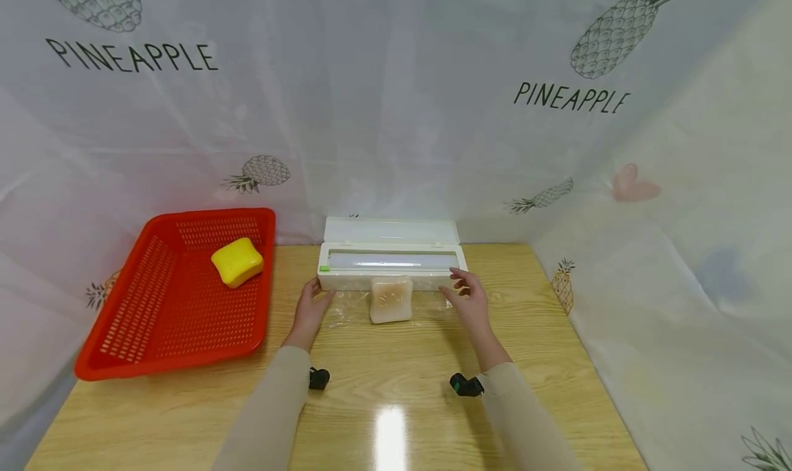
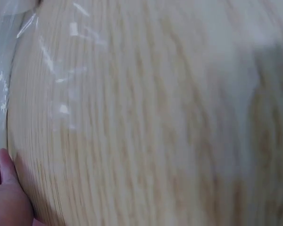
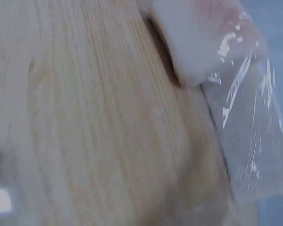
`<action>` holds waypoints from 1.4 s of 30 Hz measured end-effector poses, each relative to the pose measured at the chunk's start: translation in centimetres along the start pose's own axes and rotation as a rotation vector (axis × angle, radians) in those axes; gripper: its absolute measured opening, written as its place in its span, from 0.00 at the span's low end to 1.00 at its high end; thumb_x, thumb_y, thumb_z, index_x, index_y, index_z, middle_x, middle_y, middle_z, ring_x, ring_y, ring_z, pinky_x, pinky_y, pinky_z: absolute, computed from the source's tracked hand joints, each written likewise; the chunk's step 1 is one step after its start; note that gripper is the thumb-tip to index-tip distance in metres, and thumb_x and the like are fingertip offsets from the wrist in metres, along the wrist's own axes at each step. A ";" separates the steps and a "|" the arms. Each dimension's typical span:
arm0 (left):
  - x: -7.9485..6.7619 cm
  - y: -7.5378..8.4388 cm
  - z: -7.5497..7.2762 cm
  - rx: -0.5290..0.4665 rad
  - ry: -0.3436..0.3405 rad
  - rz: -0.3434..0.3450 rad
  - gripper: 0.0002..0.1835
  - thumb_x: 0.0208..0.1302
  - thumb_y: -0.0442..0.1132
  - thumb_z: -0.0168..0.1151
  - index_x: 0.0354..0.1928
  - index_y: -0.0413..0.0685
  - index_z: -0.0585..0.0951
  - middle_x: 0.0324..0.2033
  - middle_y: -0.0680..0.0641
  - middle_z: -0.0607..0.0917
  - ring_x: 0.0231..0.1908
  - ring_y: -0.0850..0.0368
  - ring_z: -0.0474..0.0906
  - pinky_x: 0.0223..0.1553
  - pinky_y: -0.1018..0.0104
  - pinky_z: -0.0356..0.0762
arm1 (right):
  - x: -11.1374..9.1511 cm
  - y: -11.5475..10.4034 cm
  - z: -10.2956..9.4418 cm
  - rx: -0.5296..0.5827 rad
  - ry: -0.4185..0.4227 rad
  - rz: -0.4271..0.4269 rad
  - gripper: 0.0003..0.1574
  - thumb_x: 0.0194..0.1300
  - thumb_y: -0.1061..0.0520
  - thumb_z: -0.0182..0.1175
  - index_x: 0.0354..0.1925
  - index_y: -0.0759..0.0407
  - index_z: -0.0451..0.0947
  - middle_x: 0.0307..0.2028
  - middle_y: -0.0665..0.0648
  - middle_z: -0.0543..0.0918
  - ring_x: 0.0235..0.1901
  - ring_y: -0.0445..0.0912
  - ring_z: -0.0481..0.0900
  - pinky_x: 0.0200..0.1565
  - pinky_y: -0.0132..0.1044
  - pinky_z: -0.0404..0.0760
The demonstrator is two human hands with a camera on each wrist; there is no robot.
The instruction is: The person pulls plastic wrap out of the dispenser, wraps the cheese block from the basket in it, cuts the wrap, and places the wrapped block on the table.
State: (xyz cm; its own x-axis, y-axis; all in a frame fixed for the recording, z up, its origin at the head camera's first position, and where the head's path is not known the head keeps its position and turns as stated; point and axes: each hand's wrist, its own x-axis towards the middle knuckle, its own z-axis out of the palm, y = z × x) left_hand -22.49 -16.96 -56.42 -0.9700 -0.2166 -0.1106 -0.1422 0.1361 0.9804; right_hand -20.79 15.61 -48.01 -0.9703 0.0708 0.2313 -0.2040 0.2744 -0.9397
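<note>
A white cling film dispenser lies on the table with its lid raised, showing the roll inside. Clear film hangs over its front onto the tabletop. A slice of bread, or a toy like one, leans against the front with film over its upper part. My left hand grips the dispenser's left end, thumb along the front face. At the right front corner my right hand holds the dispenser between thumb and fingers; the right wrist view barely catches a fingertip.
On the left stands a red plastic basket with a yellow sponge-like block in it. A green slider sits at the dispenser's left end. Pineapple-print cloth hangs behind the wooden table and along its sides.
</note>
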 end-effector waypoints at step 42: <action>0.3 0.3 0.3 0.102 0.083 0.049 0.25 0.70 0.37 0.59 0.63 0.30 0.68 0.56 0.30 0.75 0.56 0.37 0.68 0.58 0.46 0.65 | 9.4 -2.4 20.9 -0.703 -0.772 -0.389 0.16 0.68 0.49 0.62 0.53 0.43 0.84 0.37 0.44 0.80 0.36 0.40 0.74 0.42 0.38 0.68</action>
State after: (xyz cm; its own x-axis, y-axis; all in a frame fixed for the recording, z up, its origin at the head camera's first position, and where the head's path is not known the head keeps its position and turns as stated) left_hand -22.87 -16.63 -56.17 -0.9573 -0.2858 -0.0447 -0.1182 0.2453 0.9622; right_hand -32.10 -4.46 -48.84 -0.7266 -0.6863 0.0311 -0.6299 0.6474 -0.4292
